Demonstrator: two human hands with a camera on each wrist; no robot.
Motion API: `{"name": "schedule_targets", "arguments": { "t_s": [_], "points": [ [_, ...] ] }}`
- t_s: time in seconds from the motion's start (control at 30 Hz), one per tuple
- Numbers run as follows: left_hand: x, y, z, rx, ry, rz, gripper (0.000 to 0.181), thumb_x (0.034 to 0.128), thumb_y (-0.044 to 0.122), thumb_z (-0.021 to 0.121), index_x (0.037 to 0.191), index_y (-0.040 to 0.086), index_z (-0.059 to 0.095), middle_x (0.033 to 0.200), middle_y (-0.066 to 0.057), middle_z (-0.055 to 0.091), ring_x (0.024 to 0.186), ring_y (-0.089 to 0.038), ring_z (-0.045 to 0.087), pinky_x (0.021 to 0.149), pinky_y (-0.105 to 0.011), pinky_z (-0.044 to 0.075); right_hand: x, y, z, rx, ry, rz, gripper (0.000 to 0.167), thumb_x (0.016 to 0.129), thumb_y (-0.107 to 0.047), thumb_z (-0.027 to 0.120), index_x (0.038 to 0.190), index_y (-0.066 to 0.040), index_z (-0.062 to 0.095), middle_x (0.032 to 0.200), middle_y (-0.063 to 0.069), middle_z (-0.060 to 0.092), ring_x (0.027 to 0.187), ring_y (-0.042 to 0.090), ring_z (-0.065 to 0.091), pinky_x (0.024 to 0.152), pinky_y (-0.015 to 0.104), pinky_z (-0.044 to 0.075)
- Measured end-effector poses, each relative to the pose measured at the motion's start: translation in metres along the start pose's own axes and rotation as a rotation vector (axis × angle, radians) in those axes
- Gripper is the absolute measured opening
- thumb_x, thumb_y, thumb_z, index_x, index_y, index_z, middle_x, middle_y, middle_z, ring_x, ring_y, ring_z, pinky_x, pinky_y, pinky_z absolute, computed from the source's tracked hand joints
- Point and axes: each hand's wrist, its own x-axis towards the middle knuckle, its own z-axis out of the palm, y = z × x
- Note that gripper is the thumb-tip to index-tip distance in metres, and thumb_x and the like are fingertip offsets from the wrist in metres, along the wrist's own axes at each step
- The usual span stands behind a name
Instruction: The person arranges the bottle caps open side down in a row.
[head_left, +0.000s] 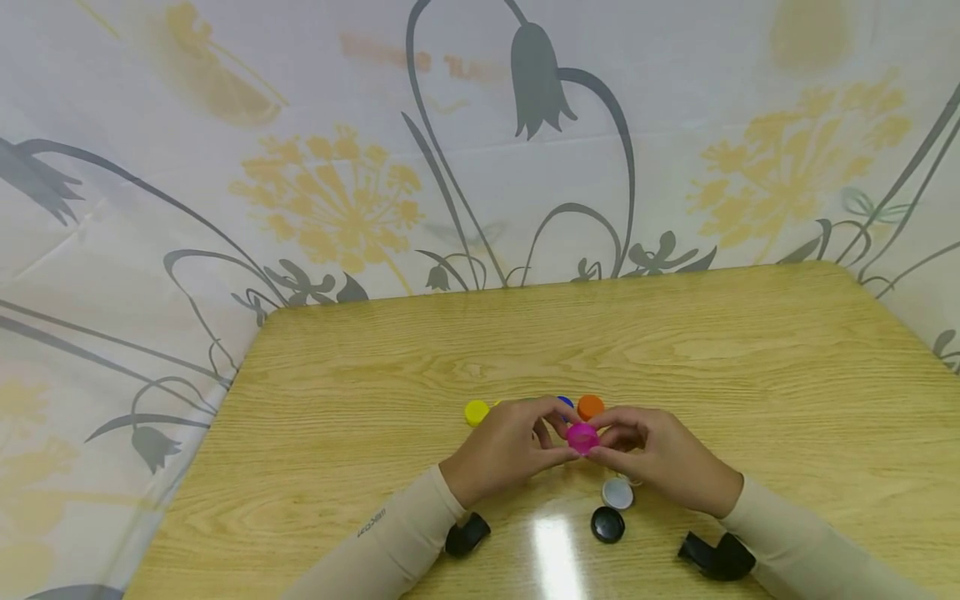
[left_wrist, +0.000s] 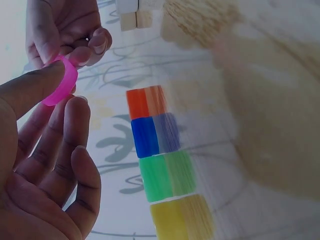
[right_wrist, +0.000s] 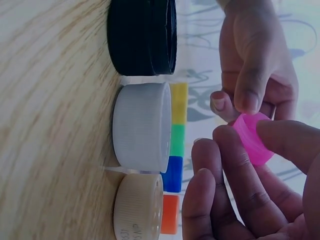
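Observation:
A bright pink bottle cap (head_left: 582,438) is held up above the table between both hands. The left hand (head_left: 510,442) pinches its left side with thumb and fingers; the right hand (head_left: 660,454) pinches its right side. Seen from the right wrist, the pink cap (right_wrist: 253,138) is tilted, its hollow side partly showing. Behind the hands a row of caps lies on the table: orange (left_wrist: 146,102), blue (left_wrist: 147,136), green (left_wrist: 162,176) and yellow (left_wrist: 175,219). The left hand hides part of that row in the head view.
Nearer the person lie a white cap (head_left: 618,493), a black cap (head_left: 607,525) and a cream cap (right_wrist: 138,207) that the right hand mostly hides in the head view. Dark wrist mounts show by both sleeves. A flowered curtain (head_left: 480,167) borders the wooden table (head_left: 360,358).

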Motion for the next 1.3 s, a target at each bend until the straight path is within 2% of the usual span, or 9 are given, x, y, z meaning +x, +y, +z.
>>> {"name": "schedule_targets", "arguments": {
  "t_s": [0.3, 0.5, 0.7, 0.8, 0.93, 1.1, 1.3],
  "points": [
    [-0.0003, 0.0003, 0.0008, 0.061, 0.006, 0.048, 0.026, 0.0873, 0.022, 0.079, 0.111, 0.017, 0.069, 0.105, 0.007, 0.074, 0.073, 0.007, 0.058, 0.065, -0.008, 0.048, 0.0005, -0.0009, -0.0014, 0.121, -0.031, 0.058, 0.026, 0.104, -0.021, 0.055, 0.115, -0.002, 0.068, 0.099, 0.01, 0.074, 0.089, 0.014, 0.071, 0.077, 0.028, 0.058],
    [-0.0038, 0.0002, -0.0021, 0.088, 0.011, 0.06, 0.028, 0.086, 0.022, 0.08, 0.111, 0.016, 0.069, 0.105, 0.006, 0.074, 0.074, 0.005, 0.059, 0.066, -0.007, 0.048, 0.0041, 0.0008, 0.0007, 0.147, -0.057, 0.061, 0.026, 0.104, -0.021, 0.056, 0.114, 0.0, 0.068, 0.099, 0.011, 0.075, 0.086, 0.014, 0.07, 0.076, 0.029, 0.058],
    [-0.0041, 0.0022, -0.0008, 0.141, 0.01, 0.045, 0.021, 0.089, 0.024, 0.077, 0.106, 0.018, 0.068, 0.089, 0.007, 0.073, 0.073, 0.007, 0.058, 0.064, -0.006, 0.045, 0.003, -0.0005, -0.0013, 0.138, -0.065, 0.041, 0.022, 0.102, -0.021, 0.058, 0.115, -0.006, 0.068, 0.102, 0.008, 0.075, 0.091, 0.014, 0.071, 0.08, 0.025, 0.056],
    [-0.0032, 0.0029, 0.0008, 0.142, 0.002, 0.037, 0.019, 0.0904, 0.023, 0.076, 0.106, 0.017, 0.067, 0.084, 0.006, 0.073, 0.073, 0.007, 0.06, 0.064, -0.006, 0.045, 0.002, -0.0001, -0.0013, 0.122, -0.055, 0.033, 0.02, 0.101, -0.021, 0.06, 0.115, -0.009, 0.068, 0.103, 0.008, 0.075, 0.093, 0.015, 0.072, 0.081, 0.025, 0.055],
    [-0.0022, 0.0034, 0.0033, 0.121, 0.005, 0.033, 0.021, 0.0894, 0.021, 0.077, 0.108, 0.016, 0.067, 0.09, 0.004, 0.075, 0.077, 0.004, 0.064, 0.066, -0.006, 0.046, 0.0016, 0.0016, -0.0025, 0.104, -0.046, 0.026, 0.018, 0.1, -0.023, 0.063, 0.115, -0.014, 0.068, 0.104, 0.005, 0.074, 0.094, 0.018, 0.071, 0.081, 0.026, 0.056],
    [-0.0023, 0.0009, 0.0035, 0.107, 0.009, 0.061, 0.022, 0.0907, 0.025, 0.076, 0.109, 0.017, 0.066, 0.098, 0.005, 0.075, 0.077, 0.005, 0.065, 0.065, -0.006, 0.047, 0.0027, 0.0047, -0.0022, 0.095, -0.022, 0.003, 0.018, 0.099, -0.021, 0.064, 0.115, -0.015, 0.067, 0.104, 0.002, 0.072, 0.095, 0.019, 0.07, 0.08, 0.028, 0.057],
    [-0.0013, 0.0005, 0.0034, 0.05, 0.005, 0.06, 0.016, 0.0956, 0.028, 0.069, 0.108, 0.018, 0.067, 0.1, 0.007, 0.075, 0.078, 0.007, 0.063, 0.068, -0.007, 0.049, 0.0017, 0.005, -0.0034, 0.064, -0.004, -0.015, 0.018, 0.097, -0.021, 0.067, 0.114, -0.015, 0.066, 0.103, 0.001, 0.072, 0.093, 0.012, 0.068, 0.078, 0.028, 0.058]
  ]
}}
